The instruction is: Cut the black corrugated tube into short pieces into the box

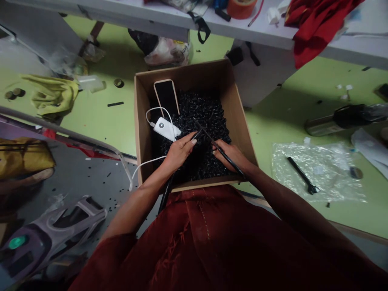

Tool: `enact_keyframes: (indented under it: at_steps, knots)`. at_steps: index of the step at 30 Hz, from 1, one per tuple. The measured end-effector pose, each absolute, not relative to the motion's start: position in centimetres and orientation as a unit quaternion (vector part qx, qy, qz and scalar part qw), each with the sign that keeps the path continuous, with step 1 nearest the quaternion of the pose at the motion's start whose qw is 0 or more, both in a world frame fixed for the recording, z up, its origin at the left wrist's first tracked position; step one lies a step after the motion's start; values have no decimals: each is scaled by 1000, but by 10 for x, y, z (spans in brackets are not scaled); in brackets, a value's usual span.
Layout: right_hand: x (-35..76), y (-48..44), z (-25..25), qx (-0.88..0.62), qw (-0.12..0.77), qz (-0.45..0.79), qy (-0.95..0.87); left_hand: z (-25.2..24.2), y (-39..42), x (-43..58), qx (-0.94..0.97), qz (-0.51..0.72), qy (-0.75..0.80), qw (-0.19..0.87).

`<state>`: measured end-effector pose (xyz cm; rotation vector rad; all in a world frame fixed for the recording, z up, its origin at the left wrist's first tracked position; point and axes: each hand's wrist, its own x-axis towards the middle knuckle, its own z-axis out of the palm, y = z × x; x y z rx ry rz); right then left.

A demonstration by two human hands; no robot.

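My left hand [179,151] is closed around a black ribbed tube [165,196]. One end shows past my fingertips, and the rest trails down over the near edge of the cardboard box [242,117]. My right hand [228,155] grips a long, dark, thin tool with a pointed tip [207,134]. Its tip reaches close to the tube's end, and I cannot tell if they touch. I cannot make out whether it is a knife or scissors. Beneath both hands, the box holds a heap of small black pieces [201,107].
Inside the box, a phone [166,95] leans near a white power bank [166,128] with a white cable. A plastic sheet [339,169] with a black strip lies right, near a bottle [323,125]. A yellow cloth [54,95] lies left. A shelf [257,28] crosses the far side.
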<state>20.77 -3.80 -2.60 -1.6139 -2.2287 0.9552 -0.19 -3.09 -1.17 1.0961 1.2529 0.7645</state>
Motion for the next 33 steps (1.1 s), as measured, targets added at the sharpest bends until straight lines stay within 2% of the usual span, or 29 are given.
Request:
enact_keyframes:
  at_steps: [22, 33]
  knots:
    - [210, -39, -33, -561, 58, 280, -777, -25, -29, -6, 482, 324, 556, 595]
    - [209, -37, -28, -600, 108, 264, -747, -7, -30, 0, 378, 328, 568, 653]
